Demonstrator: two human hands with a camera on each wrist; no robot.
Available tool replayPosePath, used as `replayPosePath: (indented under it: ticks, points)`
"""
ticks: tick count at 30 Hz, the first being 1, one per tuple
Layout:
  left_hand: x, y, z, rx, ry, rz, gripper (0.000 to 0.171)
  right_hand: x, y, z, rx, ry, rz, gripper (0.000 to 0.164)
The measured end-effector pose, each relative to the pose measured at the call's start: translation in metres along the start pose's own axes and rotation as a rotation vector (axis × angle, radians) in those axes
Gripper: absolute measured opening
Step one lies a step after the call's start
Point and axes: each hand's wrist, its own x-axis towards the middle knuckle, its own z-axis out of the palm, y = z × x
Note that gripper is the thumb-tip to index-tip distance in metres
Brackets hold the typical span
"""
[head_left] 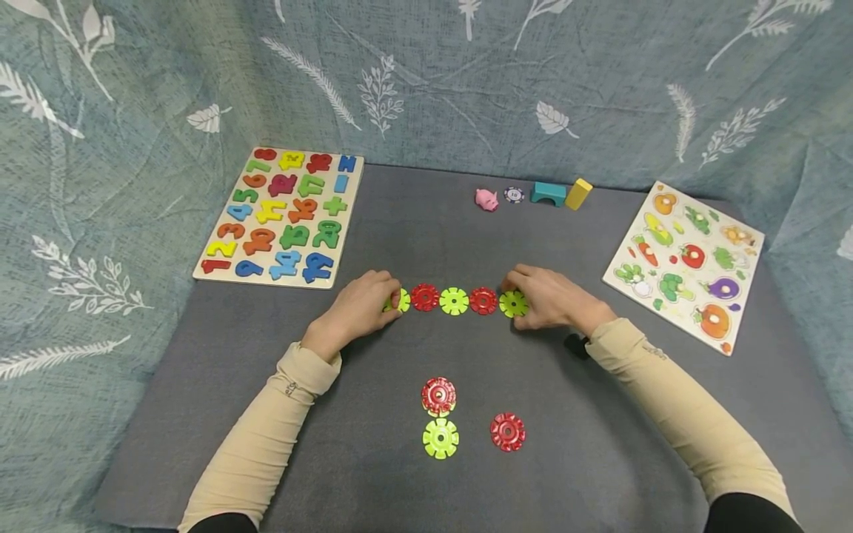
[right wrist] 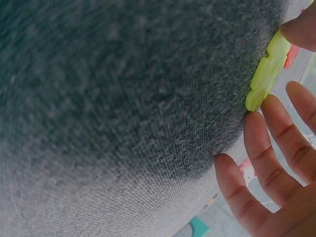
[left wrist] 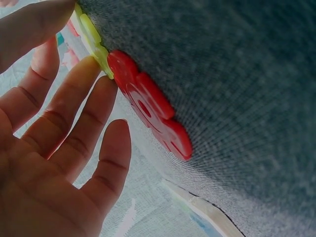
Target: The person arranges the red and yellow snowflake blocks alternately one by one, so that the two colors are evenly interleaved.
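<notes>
Across the table runs a row of flat plastic interlocking discs with notched rims, alternating yellow-green and red. At its left end my left hand [head_left: 363, 306] pinches a yellow-green disc [head_left: 404, 300] between thumb and fingers. The left wrist view also shows a red disc [left wrist: 148, 106] beside that one, hidden under the hand from above. My right hand [head_left: 549, 297] holds the right-end yellow-green disc [right wrist: 266, 74] by its edges, thumb on one side and fingertips on the other. Between the hands lie a red disc [head_left: 425, 297], a yellow-green disc [head_left: 455, 301] and another red disc [head_left: 483, 301].
Nearer me lie a red disc [head_left: 438, 395] overlapping a yellow-green one, a yellow-green disc [head_left: 441, 439] and a red disc [head_left: 508, 432]. A number puzzle board [head_left: 266, 278] stands left, a vegetable puzzle board [head_left: 673, 255] right. A toy pig [head_left: 486, 199], chip [head_left: 514, 195] and blocks [head_left: 549, 193] line the back.
</notes>
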Motion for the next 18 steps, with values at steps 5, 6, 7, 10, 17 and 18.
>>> replayPosePath:
  ticks: [5, 6, 7, 10, 17, 18]
  points:
    - [-0.0004, -0.0001, 0.0005, 0.001, -0.002, -0.001, 0.021, 0.0006, -0.0015, 0.0012, 0.001, 0.005, 0.001, 0.048]
    - [-0.0003, -0.0001, 0.0006, 0.001, -0.002, -0.002, 0.02, 0.0006, -0.0017, 0.0017, -0.001, 0.008, -0.001, 0.048]
    - [-0.0002, -0.0001, 0.0007, 0.001, -0.002, -0.002, 0.02, 0.0004, -0.0019, 0.0021, -0.004, 0.011, -0.004, 0.048]
    - [-0.0003, 0.0006, -0.0001, 0.003, 0.003, 0.001, 0.021, -0.0004, -0.0019, 0.0035, -0.014, 0.025, -0.017, 0.048]
    - [-0.0007, 0.0008, -0.0007, 0.01, 0.013, 0.011, 0.02, -0.002, -0.0016, 0.0047, -0.019, 0.043, -0.039, 0.049]
    - [-0.0006, 0.0006, -0.0006, 0.011, 0.011, 0.01, 0.02, -0.002, -0.0018, 0.0047, -0.02, 0.044, -0.04, 0.049]
